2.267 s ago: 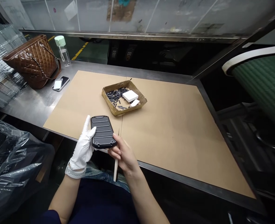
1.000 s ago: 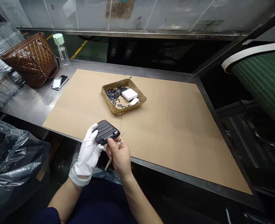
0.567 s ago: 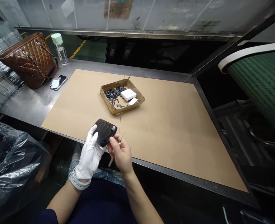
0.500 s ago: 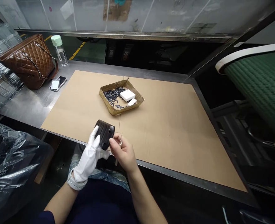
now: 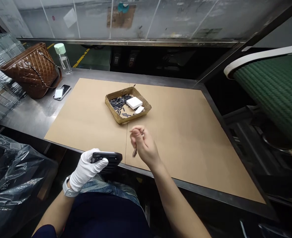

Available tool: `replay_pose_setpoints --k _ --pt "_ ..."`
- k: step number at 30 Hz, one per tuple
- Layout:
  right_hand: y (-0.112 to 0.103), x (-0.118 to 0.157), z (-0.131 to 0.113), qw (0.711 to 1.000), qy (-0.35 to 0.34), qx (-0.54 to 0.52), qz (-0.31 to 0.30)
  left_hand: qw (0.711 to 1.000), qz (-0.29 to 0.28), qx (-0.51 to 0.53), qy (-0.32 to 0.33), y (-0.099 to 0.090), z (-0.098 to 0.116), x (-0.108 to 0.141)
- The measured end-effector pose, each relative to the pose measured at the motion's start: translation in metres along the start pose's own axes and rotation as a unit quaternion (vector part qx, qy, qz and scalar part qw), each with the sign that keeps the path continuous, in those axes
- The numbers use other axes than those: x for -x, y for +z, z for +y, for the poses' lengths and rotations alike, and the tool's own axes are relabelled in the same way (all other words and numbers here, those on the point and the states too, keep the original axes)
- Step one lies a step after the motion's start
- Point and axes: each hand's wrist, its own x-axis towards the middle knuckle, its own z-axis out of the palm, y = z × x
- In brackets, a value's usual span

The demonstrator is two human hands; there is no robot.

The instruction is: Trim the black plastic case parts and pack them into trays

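Note:
In a white glove, my left hand (image 5: pixel 88 168) is closed around one end of a black plastic part (image 5: pixel 111 157), gripped at the table's front edge. The part has rounded corners and is tilted so that I see it nearly edge-on. My bare right hand (image 5: pixel 146 145) is raised to the right of it, apart from it, with fingers pinched around a slim tool (image 5: pixel 134 152). One end of that tool sticks out below my fingers; motion blurs it, and its exact kind is unclear. Beyond both hands lies a shallow cardboard tray (image 5: pixel 115 116) holding many small black strips (image 5: pixel 120 101).
Two white blocks (image 5: pixel 134 102) lie in the tray. A cardboard sheet (image 5: pixel 185 138) covers much of the metal table. At the left stand a brown quilted bag (image 5: pixel 32 72), a bottle (image 5: pixel 64 61) and a phone (image 5: pixel 65 90). A green conveyor belt (image 5: pixel 272 89) hangs over the right.
My right hand has moved up and right, away from the black part, with the slim tool still in it. My left hand has lowered the part and tilted it edge-on.

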Motion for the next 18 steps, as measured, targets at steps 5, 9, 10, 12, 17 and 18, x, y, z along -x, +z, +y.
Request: replay_pose_setpoints --k 5,9,10,12,17,18 --pt "0.000 -0.007 0.067 0.989 -0.007 0.086 0.120 0.995 0.062 -0.048 0.067 0.005 -0.005 0.000" --pt "0.011 0.017 0.069 0.993 0.035 0.100 0.061 0.975 0.110 -0.121 0.148 0.006 -0.019 -0.008" --pt "0.014 0.023 0.060 0.994 0.043 0.100 0.033 0.969 0.116 -0.138 0.168 0.006 -0.024 -0.010" --pt "0.018 0.035 0.038 0.992 0.043 0.113 -0.018 0.958 0.118 -0.169 0.199 0.006 -0.032 -0.013" --pt "0.015 0.043 0.004 0.983 0.008 0.179 -0.033 0.932 0.108 -0.235 0.254 0.007 -0.043 -0.016" --pt "0.014 0.043 0.003 0.981 0.010 0.190 -0.037 0.927 0.106 -0.249 0.258 0.007 -0.044 -0.015"
